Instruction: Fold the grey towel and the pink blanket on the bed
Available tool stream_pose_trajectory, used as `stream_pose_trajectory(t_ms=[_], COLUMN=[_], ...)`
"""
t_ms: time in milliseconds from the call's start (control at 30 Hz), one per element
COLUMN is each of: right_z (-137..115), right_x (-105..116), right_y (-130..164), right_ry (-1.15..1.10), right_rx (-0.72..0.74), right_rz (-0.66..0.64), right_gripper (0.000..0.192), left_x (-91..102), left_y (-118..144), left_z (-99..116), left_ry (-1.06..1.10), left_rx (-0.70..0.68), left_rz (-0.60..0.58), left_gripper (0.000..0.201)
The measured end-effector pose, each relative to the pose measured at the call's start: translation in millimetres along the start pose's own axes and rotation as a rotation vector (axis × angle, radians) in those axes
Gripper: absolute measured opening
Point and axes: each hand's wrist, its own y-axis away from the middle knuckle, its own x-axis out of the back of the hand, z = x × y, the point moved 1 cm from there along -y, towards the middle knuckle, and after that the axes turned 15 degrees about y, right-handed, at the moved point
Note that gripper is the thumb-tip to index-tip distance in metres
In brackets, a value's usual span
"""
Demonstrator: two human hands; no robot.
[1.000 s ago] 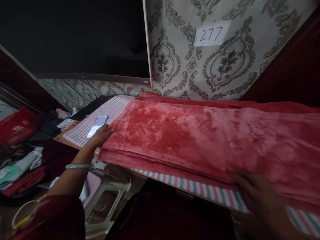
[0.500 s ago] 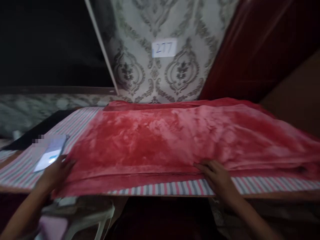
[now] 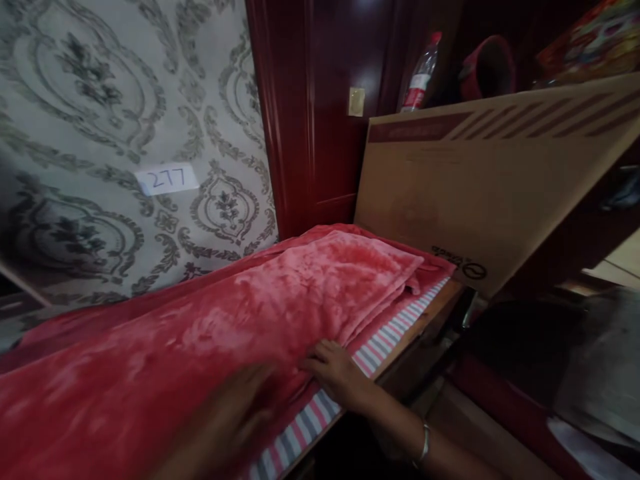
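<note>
on the long table by the wallpapered wall lies a folded red plush blanket, stretched out along the tabletop. its long axis runs from the lower left, close to the person, up toward the right end of the table, where its narrow folded end points at a big cardboard box leaning there. the far long edge sits against the wall; the near long edge shows several stacked layers and stops short of the table's front edge, leaving a strip of pink, grey and white striped cloth bare beneath it.

the right hand reaches in from the lower right, forearm angled up and to the left, a thin metal bangle on the wrist. the palm faces down, knuckles up, and the fingers are loosely curled with their tips pressed to the blanket's near edge where it meets the striped cloth; whether they pinch a layer or only rest against it i cannot tell.

the left hand is low in the foreground, dark and smeared by blur, lying over the blanket's near edge just beside the right hand. how far its fingers are spread, or whether they grip the fabric, cannot be made out.

behind, a paper slip marked 277 is stuck to the wallpaper. a dark red wooden door frame stands to its right, and a plastic bottle with a red label stands above the box.
</note>
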Motion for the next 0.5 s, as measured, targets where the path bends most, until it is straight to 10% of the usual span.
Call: stream_pose_trajectory(t_ms=[200,500], right_z=[3.7,14.5], right_x=[1.9,-3.5], right_y=[0.5,18.1], right_ry=[-0.041,-0.141], right_rx=[-0.022,0.078], right_rz=[-0.034,0.105], right_gripper=[0.026,0.032], left_x=[-55.3,-12.5], left_y=[-20.8,71.5], left_z=[24.8,28.1], left_ry=[-0.198,-0.170], left_rx=[-0.100,0.188], left_rz=[-0.199,0.028], left_gripper=[0.068,0.055])
